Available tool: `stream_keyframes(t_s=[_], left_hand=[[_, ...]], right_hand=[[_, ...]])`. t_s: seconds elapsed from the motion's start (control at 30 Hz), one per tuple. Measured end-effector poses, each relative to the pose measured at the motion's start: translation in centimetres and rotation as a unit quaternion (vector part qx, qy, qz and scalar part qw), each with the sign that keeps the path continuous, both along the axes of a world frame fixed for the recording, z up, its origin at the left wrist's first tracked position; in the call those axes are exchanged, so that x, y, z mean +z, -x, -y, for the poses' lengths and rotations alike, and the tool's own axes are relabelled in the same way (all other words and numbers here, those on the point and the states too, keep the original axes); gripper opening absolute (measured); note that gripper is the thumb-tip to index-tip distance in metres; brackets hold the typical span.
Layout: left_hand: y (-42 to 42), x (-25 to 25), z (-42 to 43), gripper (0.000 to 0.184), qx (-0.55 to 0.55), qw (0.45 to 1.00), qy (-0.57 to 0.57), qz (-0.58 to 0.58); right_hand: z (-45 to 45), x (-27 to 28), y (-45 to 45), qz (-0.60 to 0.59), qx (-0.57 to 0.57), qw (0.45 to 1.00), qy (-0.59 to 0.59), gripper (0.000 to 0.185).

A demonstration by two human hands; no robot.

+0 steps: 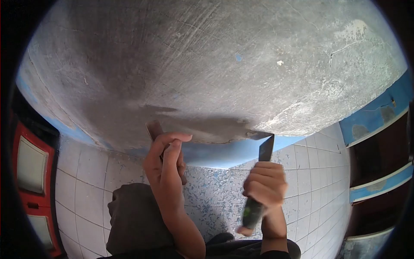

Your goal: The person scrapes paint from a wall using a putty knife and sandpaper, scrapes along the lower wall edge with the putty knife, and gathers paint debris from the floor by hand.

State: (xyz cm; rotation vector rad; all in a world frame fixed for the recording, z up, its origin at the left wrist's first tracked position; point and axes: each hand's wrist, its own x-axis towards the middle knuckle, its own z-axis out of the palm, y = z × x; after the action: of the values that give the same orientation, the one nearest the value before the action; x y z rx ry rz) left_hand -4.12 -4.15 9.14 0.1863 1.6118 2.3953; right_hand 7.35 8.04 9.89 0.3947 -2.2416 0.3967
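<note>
My right hand is wrapped round the dark green handle of a scraper. The scraper's steel blade points up and its tip is at the ragged lower edge of the grey wall, by a strip of blue paint. Contact with the wall is hard to make out. To the left, my left hand is closed around a narrow, flat metal tool. Its square end sticks up beside the wall, and its lower end shows under the palm; the fingers hide the middle.
Blue paint flakes litter the white tiled floor below the wall. A red-framed cabinet stands at far left. Blue-edged shelves are on the right. My bent knee is under my left arm.
</note>
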Motion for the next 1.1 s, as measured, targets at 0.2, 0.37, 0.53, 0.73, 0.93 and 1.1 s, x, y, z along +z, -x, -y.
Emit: stream_keyframes(t_s=[0.2, 0.37, 0.53, 0.73, 0.93, 1.1], left_hand=[[0.4, -1.0, -0.2, 0.015, 0.022, 0.997, -0.046, -0.06], [0.2, 0.2, 0.3, 0.014, 0.004, 0.999, -0.042, -0.028], [0.1, -0.3, 0.0, 0.014, 0.007, 1.0, -0.018, 0.012], [-0.5, -0.1, -0.5, 0.014, -0.035, 0.998, -0.05, -0.011], [-0.3, -0.9, -1.1, 0.015, -0.008, 1.0, -0.022, -0.009], [-0.5, -1.1, -1.7, 0.015, -0.024, 0.999, -0.019, -0.019]], right_hand=[[-3.3, 0.4, -0.4, 0.001, -0.066, 0.998, 0.023, 0.033], [-6.9, -0.2, -3.1, -0.048, -0.17, 0.982, 0.061, 0.052], [-5.0, 6.6, -5.6, -0.284, -0.03, 0.874, 0.393, 0.044], [-3.2, 8.8, -8.7, -0.313, -0.025, 0.877, 0.363, 0.04], [-3.6, 7.4, -7.4, -0.372, -0.079, 0.899, 0.22, 0.039], [-3.2, 7.4, -9.1, -0.384, -0.066, 0.905, 0.172, 0.037]])
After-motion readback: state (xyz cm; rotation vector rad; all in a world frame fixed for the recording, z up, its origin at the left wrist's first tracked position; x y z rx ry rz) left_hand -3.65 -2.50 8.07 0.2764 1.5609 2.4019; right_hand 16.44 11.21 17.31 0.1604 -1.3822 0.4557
